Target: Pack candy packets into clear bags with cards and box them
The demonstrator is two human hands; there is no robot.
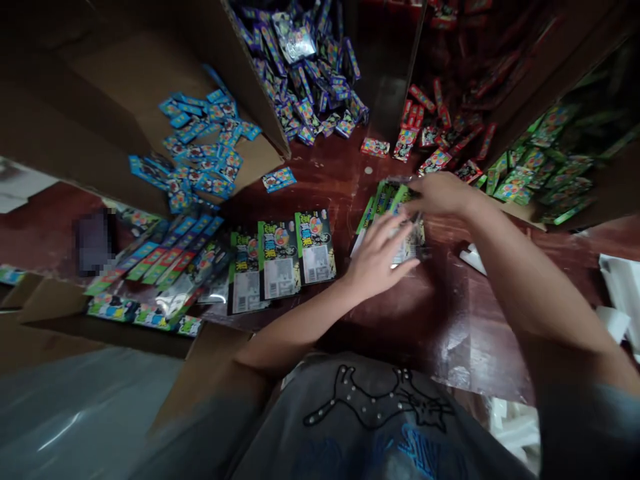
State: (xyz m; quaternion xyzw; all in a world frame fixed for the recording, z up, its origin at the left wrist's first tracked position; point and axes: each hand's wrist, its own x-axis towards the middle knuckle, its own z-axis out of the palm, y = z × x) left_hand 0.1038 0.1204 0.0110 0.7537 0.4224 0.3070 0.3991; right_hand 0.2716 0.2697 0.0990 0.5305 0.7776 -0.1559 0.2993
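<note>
A pile of flat, black-and-green printed candy bags (pixel 384 195) lies on the dark red table in front of me. My left hand (pixel 377 260) rests over the pile's near part, its fingers spread and the thumb held away. At the far right corner of the same pile, my right hand (pixel 443 193) has its fingers bent down and pinched at a bag's edge. The fingertips are partly hidden. Left of my left hand, several matching bags (pixel 316 250) lie overlapped in a row, printed side up.
Cartons spill small blue packets (pixel 203 143), purple packets (pixel 320 87), red packets (pixel 433 160) and green packets (pixel 525 177) along the far side. Striped boxes (pixel 175 250) lie at left, above an open carton (pixel 55 300). White rolls (pixel 620 293) are at right.
</note>
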